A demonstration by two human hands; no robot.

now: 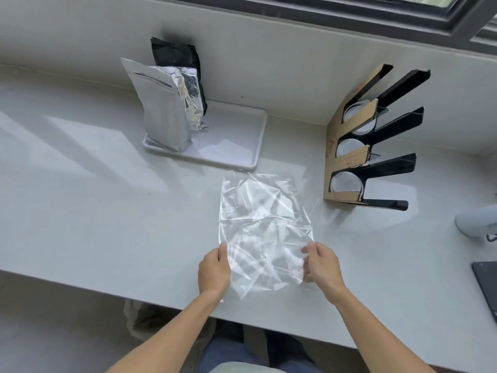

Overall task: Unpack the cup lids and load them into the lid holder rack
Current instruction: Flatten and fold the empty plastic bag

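A clear plastic bag [262, 219] lies flat on the white counter in front of me, looking empty. My left hand [214, 270] pinches its near left edge. My right hand [321, 265] pinches its near right edge. The lid holder rack [347, 160], cardboard-brown with black dividers, stands at the right against the wall. White cup lids [345, 184] sit in its three slots.
A white tray [242, 135] at the back holds a silver foil pouch [161, 114] and a black pouch [174, 53]. A pale rounded object [476, 220] and a dark flat device [488, 281] sit at the right edge. The counter's front edge runs below my hands.
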